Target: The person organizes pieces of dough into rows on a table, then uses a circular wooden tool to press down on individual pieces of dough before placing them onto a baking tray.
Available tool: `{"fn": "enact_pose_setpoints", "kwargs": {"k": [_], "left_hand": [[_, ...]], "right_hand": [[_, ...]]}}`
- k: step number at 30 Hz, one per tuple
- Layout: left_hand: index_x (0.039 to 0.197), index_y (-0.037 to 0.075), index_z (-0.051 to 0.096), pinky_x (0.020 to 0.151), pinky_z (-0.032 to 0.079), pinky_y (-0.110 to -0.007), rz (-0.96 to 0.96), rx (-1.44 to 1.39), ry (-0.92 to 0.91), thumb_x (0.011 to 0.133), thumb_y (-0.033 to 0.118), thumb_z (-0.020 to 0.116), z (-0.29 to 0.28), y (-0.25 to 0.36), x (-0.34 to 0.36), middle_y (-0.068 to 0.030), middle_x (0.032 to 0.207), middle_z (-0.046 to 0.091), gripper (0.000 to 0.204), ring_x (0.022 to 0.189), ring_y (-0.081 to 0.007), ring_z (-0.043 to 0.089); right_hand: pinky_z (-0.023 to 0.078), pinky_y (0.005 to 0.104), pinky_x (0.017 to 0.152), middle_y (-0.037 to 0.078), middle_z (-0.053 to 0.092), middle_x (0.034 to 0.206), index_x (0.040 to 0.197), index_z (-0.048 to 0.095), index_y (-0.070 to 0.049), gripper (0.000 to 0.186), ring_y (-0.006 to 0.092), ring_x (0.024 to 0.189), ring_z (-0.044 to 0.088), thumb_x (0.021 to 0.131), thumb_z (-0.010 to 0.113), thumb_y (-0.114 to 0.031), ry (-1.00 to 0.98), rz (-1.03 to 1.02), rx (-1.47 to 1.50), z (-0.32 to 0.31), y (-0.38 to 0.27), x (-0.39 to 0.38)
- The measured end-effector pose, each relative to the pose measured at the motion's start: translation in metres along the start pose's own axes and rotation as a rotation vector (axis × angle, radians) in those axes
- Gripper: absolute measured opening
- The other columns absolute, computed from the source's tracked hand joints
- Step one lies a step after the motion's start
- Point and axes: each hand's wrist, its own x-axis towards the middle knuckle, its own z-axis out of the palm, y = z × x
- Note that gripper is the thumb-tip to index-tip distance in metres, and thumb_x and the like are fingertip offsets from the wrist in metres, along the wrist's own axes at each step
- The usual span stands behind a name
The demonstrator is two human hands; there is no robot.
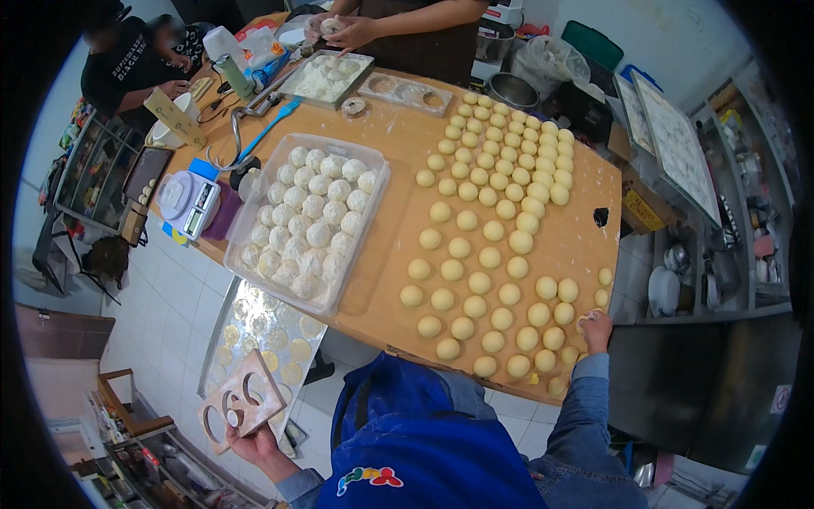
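My left hand (259,448) grips a flour-dusted wooden mould (270,399) with round holes, tilted over a metal tray (217,373) below the table's front edge. Flat, pale round pieces lie on that tray. At the table's right front corner, my right hand (599,332) has its fingers closed on a pale yellow dough ball (583,322). Rows of smooth yellow dough balls (479,282) spread over the wooden table (390,254), loosely spaced in front and tightly packed farther back. A clear plastic box (381,182) left of them holds several flecked whitish balls (299,225).
A digital scale (199,206), a blue spatula (270,131) and a metal dough hook (237,136) lie left of the box. Behind are a floured tray (326,78) and another wooden mould (405,93). Other people (373,30) stand across the table; shelves (738,246) line the right.
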Motion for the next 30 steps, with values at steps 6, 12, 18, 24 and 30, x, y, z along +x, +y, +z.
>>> {"fn": "enact_pose_setpoints", "kwargs": {"k": [6, 12, 18, 24, 30], "left_hand": [[0.119, -0.008, 0.034, 0.094, 0.029, -0.052, 0.005, -0.03, -0.002, 0.076, 0.014, 0.039, 0.006, 0.001, 0.0, -0.024, 0.121, 0.04, 0.048, 0.112, -0.0359, 0.039], [0.117, -0.007, 0.037, 0.093, 0.031, -0.052, -0.008, -0.028, 0.017, 0.076, 0.013, 0.038, 0.002, 0.005, 0.003, -0.0233, 0.118, 0.043, 0.046, 0.11, -0.0353, 0.041], [0.119, -0.009, 0.034, 0.095, 0.028, -0.052, -0.027, -0.062, -0.07, 0.076, 0.015, 0.038, -0.01, 0.014, 0.014, -0.0235, 0.121, 0.04, 0.049, 0.112, -0.037, 0.038], [0.118, -0.008, 0.036, 0.094, 0.03, -0.051, -0.008, -0.106, -0.005, 0.077, 0.016, 0.036, 0.0, 0.012, 0.009, -0.0229, 0.119, 0.042, 0.047, 0.111, -0.0357, 0.04], [0.116, -0.008, 0.037, 0.092, 0.032, -0.052, 0.064, -0.101, 0.02, 0.075, 0.014, 0.038, -0.013, 0.024, 0.008, -0.0234, 0.115, 0.045, 0.047, 0.108, -0.034, 0.044]], "right_hand": [[0.044, 0.0294, 0.058, 0.01, 0.058, 0.067, 0.071, 0.057, 0.001, 0.02, 0.0168, 0.062, 0.055, 0.052, 0.064, -0.005, 0.026, -0.057, -0.229, 0.001, -0.021, -0.014], [0.045, 0.0319, 0.062, 0.014, 0.059, 0.071, 0.077, 0.059, 0.001, 0.025, 0.0231, 0.068, 0.058, 0.054, 0.064, -0.006, 0.01, -0.046, -0.212, 0.001, -0.039, -0.032], [0.046, 0.0343, 0.067, 0.016, 0.059, 0.079, 0.082, 0.058, 0.003, 0.027, 0.0275, 0.073, 0.057, 0.057, 0.066, -0.006, 0.174, -0.324, -0.362, 0.003, -0.098, -0.041], [0.039, 0.0387, 0.079, 0.017, 0.053, 0.094, 0.092, 0.055, -0.002, 0.03, 0.0334, 0.092, 0.048, 0.063, 0.06, -0.007, -0.206, -0.713, -0.062, 0.098, -0.188, -0.105], [0.037, 0.0416, 0.085, 0.017, 0.049, 0.101, 0.095, 0.052, -0.004, 0.031, 0.0331, 0.097, 0.045, 0.065, 0.059, -0.008, -0.542, -1.051, -0.27, 0.182, -0.229, -0.17]]}}
